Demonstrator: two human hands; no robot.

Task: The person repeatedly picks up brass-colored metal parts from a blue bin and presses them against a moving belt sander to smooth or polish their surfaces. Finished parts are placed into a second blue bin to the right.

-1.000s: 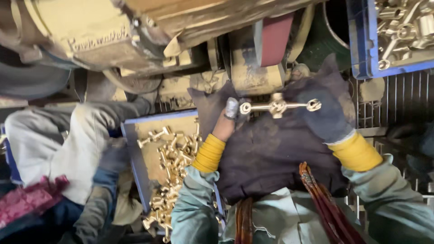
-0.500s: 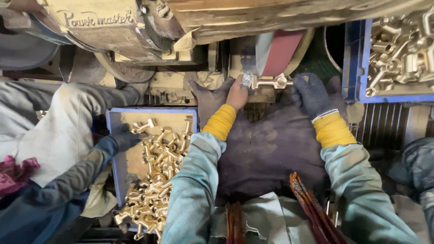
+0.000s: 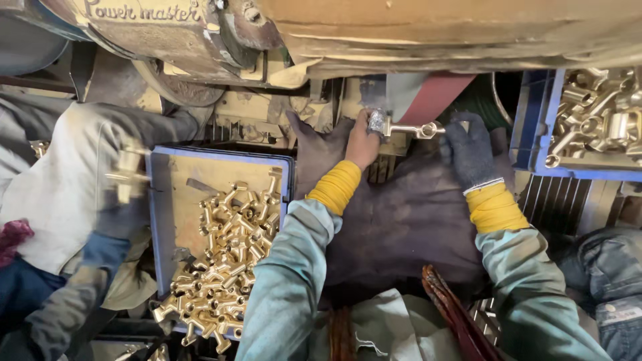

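Beside left hand: blue tray, brass fittings.

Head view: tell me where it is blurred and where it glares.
Head view: the neighbouring person's grey sleeve and gloved hand smear with motion blur; the shiny brass fitting, gripped by the left hand and right hand, stays sharp, with bright glints; edges bend like a wide lens.

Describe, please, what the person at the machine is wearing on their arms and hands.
Both arms are in loose, pale grey-green sleeves with thick yellow ribbed cuffs showing at the wrists. The left hand wears a worn dark glove, with part of the hand bare and a pale wrapping on the thumb tip. The right hand is fully covered by a dark, speckled knit glove with a thin pale edge at the wrist.
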